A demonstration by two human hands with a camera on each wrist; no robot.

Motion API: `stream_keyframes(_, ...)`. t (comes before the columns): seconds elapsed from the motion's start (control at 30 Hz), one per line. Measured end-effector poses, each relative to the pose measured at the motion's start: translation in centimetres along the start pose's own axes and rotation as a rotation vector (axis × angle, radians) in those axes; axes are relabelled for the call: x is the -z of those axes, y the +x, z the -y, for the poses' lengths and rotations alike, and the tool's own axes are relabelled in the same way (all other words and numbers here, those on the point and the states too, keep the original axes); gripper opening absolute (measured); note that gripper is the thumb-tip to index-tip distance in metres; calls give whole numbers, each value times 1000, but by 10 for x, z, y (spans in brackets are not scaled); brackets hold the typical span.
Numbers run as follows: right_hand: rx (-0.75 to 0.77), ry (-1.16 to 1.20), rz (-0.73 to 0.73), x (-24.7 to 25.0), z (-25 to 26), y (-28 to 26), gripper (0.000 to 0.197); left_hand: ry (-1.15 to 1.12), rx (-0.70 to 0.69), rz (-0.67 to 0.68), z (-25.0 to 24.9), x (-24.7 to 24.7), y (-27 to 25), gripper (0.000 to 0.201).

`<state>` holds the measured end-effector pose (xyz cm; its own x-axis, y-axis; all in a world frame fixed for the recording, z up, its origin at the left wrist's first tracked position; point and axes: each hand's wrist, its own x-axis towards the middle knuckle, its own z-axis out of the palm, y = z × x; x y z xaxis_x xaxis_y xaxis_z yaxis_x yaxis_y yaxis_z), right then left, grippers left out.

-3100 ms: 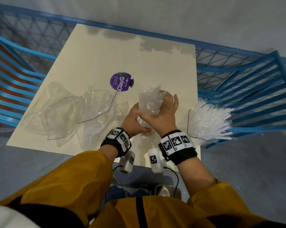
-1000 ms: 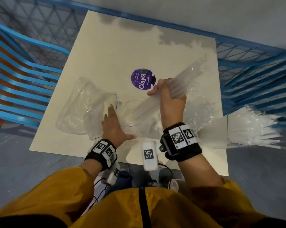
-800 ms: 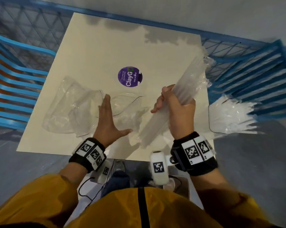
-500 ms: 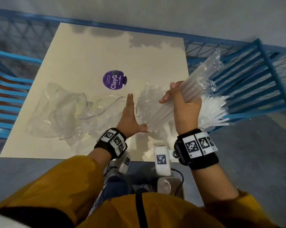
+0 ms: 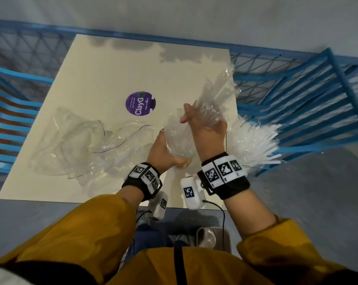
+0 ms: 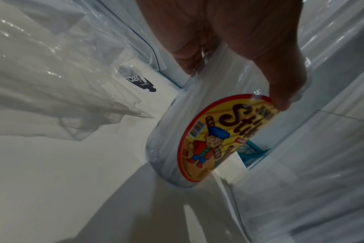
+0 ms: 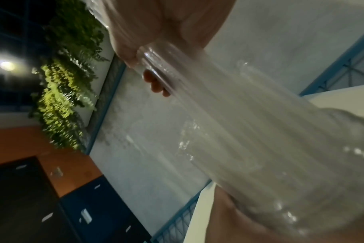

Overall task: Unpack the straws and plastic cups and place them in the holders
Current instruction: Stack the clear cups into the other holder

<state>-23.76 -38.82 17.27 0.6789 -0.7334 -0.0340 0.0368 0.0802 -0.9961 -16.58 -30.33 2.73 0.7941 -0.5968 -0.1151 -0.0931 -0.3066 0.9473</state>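
Note:
My left hand (image 5: 165, 153) grips a clear jar (image 5: 180, 138) that stands tilted near the table's front edge. In the left wrist view the jar (image 6: 172, 148) shows a yellow and red label, with my thumb (image 6: 280, 82) on its side. My right hand (image 5: 203, 125) grips a long bundle of clear straws (image 5: 219, 89) still in its plastic wrap, slanting up to the right. The bundle's lower end meets the jar's mouth; how far in it reaches is hidden. The right wrist view shows the bundle (image 7: 239, 131) blurred under my fingers (image 7: 156, 85).
A fan of white straws (image 5: 254, 140) sticks out at the table's right edge. Crumpled empty plastic wraps (image 5: 75, 145) cover the left half of the cream table (image 5: 116, 68), beside a purple sticker (image 5: 140, 103). Blue slatted chairs (image 5: 309, 95) stand on both sides.
My left hand, flat and open half a second ago, now grips the jar. My right hand has brought the straw bundle down and left onto the jar's mouth.

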Motion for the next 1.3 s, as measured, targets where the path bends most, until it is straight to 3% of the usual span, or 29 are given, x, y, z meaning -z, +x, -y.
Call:
stream_keyframes(0.07, -93, -32, 24, 5, -13, -4, 21, -23, -4, 13, 2, -2, 1, 102)
stream_keyframes(0.17, -204, -237, 199, 13, -25, -19, 34, -17, -7, 4, 4, -3, 2, 105)
stream_keyframes(0.23, -290, -280, 163, 19, -29, -26, 48, -23, -2, -12, 3, -4, 1, 101)
stream_keyframes(0.33, -215, -151, -18, 29, -22, -20, 24, -58, -31, -18, 1, -7, -1, 103)
stream_keyframes(0.4, -164, -120, -33, 30, -19, -17, 3, -78, -27, -30, 2, -10, 0, 106)
stream_keyframes(0.5, -213, -65, 23, 29, -22, -18, 51, -52, -26, -21, 8, -13, 3, 111)
stream_keyframes(0.53, -264, -61, 49, 27, -26, -18, 44, -38, -24, -24, 11, -13, 5, 110)
stream_keyframes(0.57, -295, -62, 81, 22, -25, -19, 24, -19, -24, -27, 10, -13, 4, 108)
stream_keyframes(0.6, -305, -66, 101, 20, -31, -19, 21, 4, -29, -26, 11, -12, 5, 104)
stream_keyframes(0.77, -219, -56, 92, 5, -44, -21, 25, -6, -51, -1, 8, -13, 7, 92)
stream_keyframes(0.87, -22, -246, 160, 12, -33, -25, 55, 19, -70, 9, 2, -14, 7, 66)
stream_keyframes(0.97, 183, -448, 244, 22, -10, -24, 79, 23, -60, 9, 6, -15, 7, 67)
stream_keyframes(1.07, 237, -714, 255, 14, 2, -17, 61, 79, -60, -24, 13, -14, 5, 90)
stream_keyframes(1.13, 333, -705, 201, 6, 0, -10, 37, 29, -71, -43, 9, -12, 3, 102)
stream_keyframes(1.23, 479, -749, 135, 6, -28, -5, 18, 7, -86, -59, 4, -13, 0, 104)
stream_keyframes(1.3, 404, -776, 142, 14, -55, -7, 14, 2, -71, -38, 6, -15, 4, 101)
